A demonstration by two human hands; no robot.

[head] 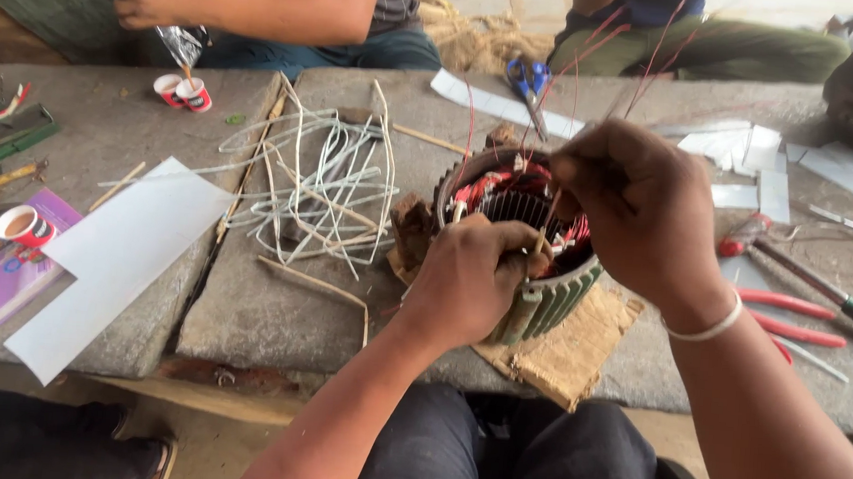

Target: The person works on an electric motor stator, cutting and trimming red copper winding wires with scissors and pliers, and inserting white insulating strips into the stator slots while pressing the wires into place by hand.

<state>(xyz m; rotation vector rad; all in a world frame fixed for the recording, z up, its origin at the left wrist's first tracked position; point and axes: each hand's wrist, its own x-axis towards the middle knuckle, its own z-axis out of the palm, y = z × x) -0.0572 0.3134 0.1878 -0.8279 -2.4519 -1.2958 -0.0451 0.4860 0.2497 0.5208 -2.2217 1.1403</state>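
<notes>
Both hands work at the finned motor stator point(533, 297): left hand point(469, 273) at seven o'clock, fingers closed on its rim, right hand point(639, 209) at one o'clock, fingers pinching a thin stick point(544, 228).

A ribbed grey motor stator point(529, 277), a hollow cylinder wound with red wire, is sitting upright on a scrap of brown sacking at the near edge of the stone bench. A thin pale stick point(544, 230) is standing upright inside its bore, against the slotted wall.
</notes>
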